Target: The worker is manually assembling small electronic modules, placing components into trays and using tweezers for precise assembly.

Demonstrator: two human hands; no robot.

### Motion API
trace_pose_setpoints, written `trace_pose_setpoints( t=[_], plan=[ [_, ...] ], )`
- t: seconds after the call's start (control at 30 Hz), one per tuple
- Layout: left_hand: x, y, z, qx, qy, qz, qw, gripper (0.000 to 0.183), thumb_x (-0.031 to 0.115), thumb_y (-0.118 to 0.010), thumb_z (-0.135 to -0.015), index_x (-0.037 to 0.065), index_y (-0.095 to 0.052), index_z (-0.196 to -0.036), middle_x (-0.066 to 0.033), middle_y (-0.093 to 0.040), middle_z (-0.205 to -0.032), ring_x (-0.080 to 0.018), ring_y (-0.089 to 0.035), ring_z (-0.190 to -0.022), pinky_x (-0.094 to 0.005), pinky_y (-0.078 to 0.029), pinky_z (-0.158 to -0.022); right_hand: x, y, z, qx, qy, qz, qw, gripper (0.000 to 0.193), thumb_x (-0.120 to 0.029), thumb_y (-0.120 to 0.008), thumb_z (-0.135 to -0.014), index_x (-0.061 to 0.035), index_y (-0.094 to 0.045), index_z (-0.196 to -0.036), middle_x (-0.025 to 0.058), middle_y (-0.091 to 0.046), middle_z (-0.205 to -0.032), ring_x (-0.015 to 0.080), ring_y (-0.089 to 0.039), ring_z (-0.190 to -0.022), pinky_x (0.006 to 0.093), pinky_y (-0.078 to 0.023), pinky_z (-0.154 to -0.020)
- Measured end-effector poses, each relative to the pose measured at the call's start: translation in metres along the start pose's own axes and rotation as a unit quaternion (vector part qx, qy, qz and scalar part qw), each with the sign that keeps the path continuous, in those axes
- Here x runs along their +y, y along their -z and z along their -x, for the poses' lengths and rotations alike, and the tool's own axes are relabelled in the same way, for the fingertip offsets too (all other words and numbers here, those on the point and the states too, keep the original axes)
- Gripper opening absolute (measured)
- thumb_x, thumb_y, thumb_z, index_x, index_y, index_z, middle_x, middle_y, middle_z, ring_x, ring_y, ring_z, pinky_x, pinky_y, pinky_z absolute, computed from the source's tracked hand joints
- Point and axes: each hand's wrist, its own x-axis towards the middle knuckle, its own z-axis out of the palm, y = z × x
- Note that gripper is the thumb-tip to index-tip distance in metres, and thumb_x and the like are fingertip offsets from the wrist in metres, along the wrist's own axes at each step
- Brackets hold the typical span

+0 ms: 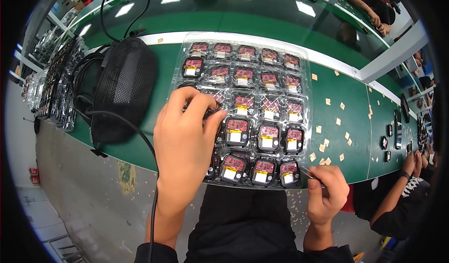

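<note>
A clear plastic tray [305, 76] lies on the green bench, with rows of black square watch-like cases [237, 132] in its pockets. Each case shows a red circuit board, yellow tape and a white or silver block. My left hand [184, 132] reaches over the tray's left columns, its thumb and fingers closed on the edge of one such case, mostly hidden beneath the hand. At the tray's near right corner, my right hand [327, 193] pinches thin metal tweezers [307, 171], whose tips point toward the corner case [289, 173].
A black mesh bag [124, 85] with cables stands left of the tray; one cable [152, 193] hangs across my left forearm. Stacked trays [54, 90] fill the bench's left end. Small tan paper squares [338, 121] are scattered to the right. Co-workers sit at right and far right.
</note>
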Motion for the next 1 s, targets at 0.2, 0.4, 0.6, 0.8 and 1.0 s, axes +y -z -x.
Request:
trace_pose_setpoints(
  t=[0.2, 0.4, 0.6, 0.8, 1.0],
  plan=[
    [-0.01, -0.001, 0.002, -0.03, -0.082, -0.124, 0.989, 0.028, 0.013, -0.081, -0.079, 0.002, -0.074, -0.103, -0.0143, -0.065, -0.105, -0.0318, -0.065, -0.091, -0.0406, -0.052, -0.079, 0.004, 0.002, 0.002, 0.001, -0.009, -0.003, 1.0, 0.015, -0.001, -0.073, -0.084, 0.0039, -0.07, -0.098, 0.0158, -0.07, -0.087, 0.0221, -0.066, -0.069, 0.0285, -0.051, -0.061],
    [-0.008, 0.001, 0.003, -0.064, -0.091, -0.159, 0.981, 0.026, 0.014, -0.071, -0.089, 0.001, -0.072, -0.111, -0.0155, -0.063, -0.117, -0.0371, -0.057, -0.117, -0.049, -0.043, -0.101, 0.008, 0.001, 0.001, -0.001, -0.006, -0.004, 1.0, 0.016, 0.0, -0.074, -0.083, 0.0043, -0.07, -0.098, 0.0162, -0.07, -0.086, 0.0222, -0.065, -0.069, 0.0285, -0.051, -0.061],
    [-0.006, 0.009, 0.003, -0.2, -0.066, -0.187, 0.959, 0.046, 0.022, -0.061, -0.097, 0.003, -0.057, -0.139, -0.0176, -0.05, -0.149, -0.0402, -0.038, -0.144, -0.0534, -0.025, -0.118, 0.007, 0.004, -0.004, 0.017, -0.024, -0.002, 1.0, 0.018, 0.004, -0.073, -0.08, 0.0039, -0.072, -0.097, 0.0159, -0.07, -0.085, 0.0247, -0.066, -0.071, 0.0309, -0.053, -0.065],
    [-0.013, 0.012, 0.008, -0.245, -0.09, -0.225, 0.939, 0.063, 0.033, -0.06, -0.098, -0.001, -0.044, -0.148, -0.0173, -0.04, -0.157, -0.039, -0.028, -0.15, -0.0547, -0.02, -0.12, 0.014, 0.008, -0.005, 0.009, -0.035, 0.002, 0.999, 0.019, 0.005, -0.074, -0.079, 0.0039, -0.072, -0.098, 0.0157, -0.07, -0.086, 0.0259, -0.067, -0.073, 0.032, -0.054, -0.067],
    [-0.016, 0.006, 0.01, -0.237, -0.118, -0.222, 0.938, 0.07, 0.043, -0.06, -0.096, 0.002, -0.044, -0.149, -0.0177, -0.041, -0.156, -0.0389, -0.03, -0.148, -0.0574, -0.02, -0.119, 0.014, 0.012, -0.002, 0.018, -0.055, 0.024, 0.998, 0.018, 0.002, -0.075, -0.081, 0.0034, -0.072, -0.099, 0.0164, -0.071, -0.089, 0.0279, -0.069, -0.076, 0.0328, -0.055, -0.07]
  ],
)
